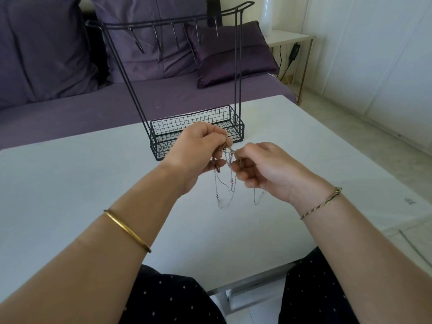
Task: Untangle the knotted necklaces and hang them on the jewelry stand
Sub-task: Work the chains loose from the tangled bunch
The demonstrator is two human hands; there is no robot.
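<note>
A purple fabric sofa with matching cushions is seen across the back of the room. In front of it stands a white rectangular table. On the table's far half a black wire jewelry stand is set upright, with a mesh basket at its foot and a row of bare hooks along its top bar. Nothing is hung there yet.

Just in front of the basket, the left hand and the right hand are raised close together. The knotted bundle of thin silver and rose-toned chain necklaces is held between them. The upper clump is gripped in the curled fingers of the left hand, and a strand is pinched between thumb and forefinger of the right. Loose loops are left hanging below both hands, above the tabletop.

The knot is judged to sit at the top of the chains, against the left hand, so the long axis runs vertically. The pinched strand would be drawn rightward, away from the clump. The hooks lie above and beyond both hands, with the left hand the nearer.
</note>
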